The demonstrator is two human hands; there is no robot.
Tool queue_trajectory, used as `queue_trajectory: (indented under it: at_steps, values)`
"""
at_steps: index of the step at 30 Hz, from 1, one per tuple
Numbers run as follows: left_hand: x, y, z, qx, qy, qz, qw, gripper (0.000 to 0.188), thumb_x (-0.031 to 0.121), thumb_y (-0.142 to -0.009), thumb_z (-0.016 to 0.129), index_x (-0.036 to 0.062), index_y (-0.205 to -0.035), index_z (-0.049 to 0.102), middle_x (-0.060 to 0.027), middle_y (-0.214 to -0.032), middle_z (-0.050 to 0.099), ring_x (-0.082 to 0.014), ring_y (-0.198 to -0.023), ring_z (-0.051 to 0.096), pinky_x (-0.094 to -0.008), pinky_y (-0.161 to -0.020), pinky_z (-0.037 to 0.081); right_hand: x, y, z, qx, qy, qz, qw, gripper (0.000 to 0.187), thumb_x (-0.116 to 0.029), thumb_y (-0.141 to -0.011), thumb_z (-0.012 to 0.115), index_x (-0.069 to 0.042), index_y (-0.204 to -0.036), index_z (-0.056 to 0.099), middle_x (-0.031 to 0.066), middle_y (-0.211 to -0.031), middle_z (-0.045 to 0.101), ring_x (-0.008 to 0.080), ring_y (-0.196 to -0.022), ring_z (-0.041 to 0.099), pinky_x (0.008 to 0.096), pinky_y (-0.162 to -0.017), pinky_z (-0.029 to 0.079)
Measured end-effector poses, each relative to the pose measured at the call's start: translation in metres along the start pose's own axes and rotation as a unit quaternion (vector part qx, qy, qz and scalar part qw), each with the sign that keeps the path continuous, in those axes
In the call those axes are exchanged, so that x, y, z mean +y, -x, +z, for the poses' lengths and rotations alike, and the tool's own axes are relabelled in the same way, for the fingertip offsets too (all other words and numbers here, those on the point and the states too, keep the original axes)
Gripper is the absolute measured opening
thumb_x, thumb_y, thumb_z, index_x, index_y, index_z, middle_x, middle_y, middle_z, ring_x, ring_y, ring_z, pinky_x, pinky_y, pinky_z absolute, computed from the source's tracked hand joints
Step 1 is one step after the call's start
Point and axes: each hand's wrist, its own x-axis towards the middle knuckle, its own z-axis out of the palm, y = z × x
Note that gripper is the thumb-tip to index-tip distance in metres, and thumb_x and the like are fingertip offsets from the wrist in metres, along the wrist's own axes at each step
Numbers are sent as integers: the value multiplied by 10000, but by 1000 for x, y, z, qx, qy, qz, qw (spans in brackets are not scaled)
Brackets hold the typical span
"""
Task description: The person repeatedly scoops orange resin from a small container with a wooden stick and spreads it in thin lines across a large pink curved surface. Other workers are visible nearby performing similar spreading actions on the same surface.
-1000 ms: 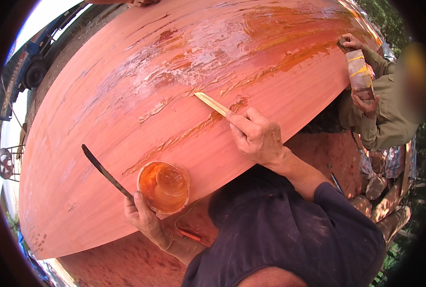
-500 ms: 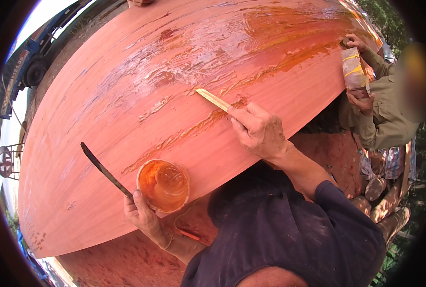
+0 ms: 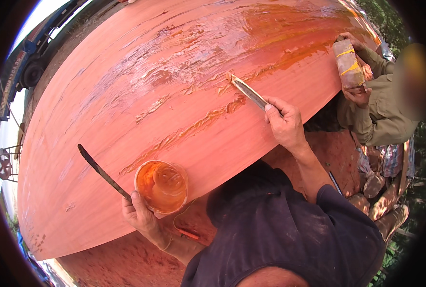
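Spatula (image 3: pixel 249 91), qty 1, is gripped btwn thumb & fingers of right hand (image 3: pixel 288 125); its tip is held at the paste on 1 curved pink surface (image 3: pixel 74 201), stretched from near left to far right. 1 long paste ridge (image 3: pixel 189 128) is seen to the near side of the tip. By left hand (image 3: pixel 143 217), closed, 2 things are held at near left: 1 round tub (image 3: pixel 183 179) w/ orange paste inside, + 1 thin dark strip (image 3: pixel 103 171) pointed far left. At right, 1 grey block (image 3: pixel 351 64) w/ yellow streaks is held by 1 co-worker (image 3: pixel 380 112). Min. 3 logs (image 3: pixel 372 185) are seen at near right; 1 blue truck (image 3: pixel 31 52), far left.
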Motion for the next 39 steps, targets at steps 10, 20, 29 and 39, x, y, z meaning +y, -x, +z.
queue_trajectory:
  at_steps: [10, 20, 29, 39]
  values:
    - [7, 2, -4, -31, -3, -27, 999, 149, 158, -1068, 604, 31, -990, 619, 43, -769, 600, -19, -632, 498, -186, -556, 395, -3, 21, 22, -7, 82, -86, 993, 258, -70, -996, 595, 39, -1203, 704, 58, -719, 613, 74, -647, 546, 286, -576, 454]
    - [-2, -3, -12, -47, 5, -22, 999, 150, 159, -1073, 594, 22, -1018, 622, 20, -789, 631, -24, -623, 529, -188, -546, 427, -6, 17, -4, 3, 82, -66, 994, 245, -57, -992, 609, 45, -1189, 710, 46, -700, 589, 88, -625, 531, 272, -563, 437]
    - [0, -4, -11, -56, 7, -14, 998, 138, 162, -1067, 606, 33, -1024, 626, 36, -753, 615, -15, -582, 496, -183, -509, 387, -11, 32, 10, 30, 95, -152, 983, 235, -57, -991, 622, 49, -1181, 710, 47, -666, 574, 76, -611, 527, 258, -561, 444]
    - [6, 1, -3, -27, 14, -32, 999, 157, 169, -1063, 614, 13, -1050, 618, -13, -855, 658, -58, -701, 603, -204, -610, 502, 0, 50, 15, 22, 94, -96, 991, 244, -65, -983, 620, 42, -1185, 702, 109, -694, 613, 124, -602, 571, 294, -565, 468]
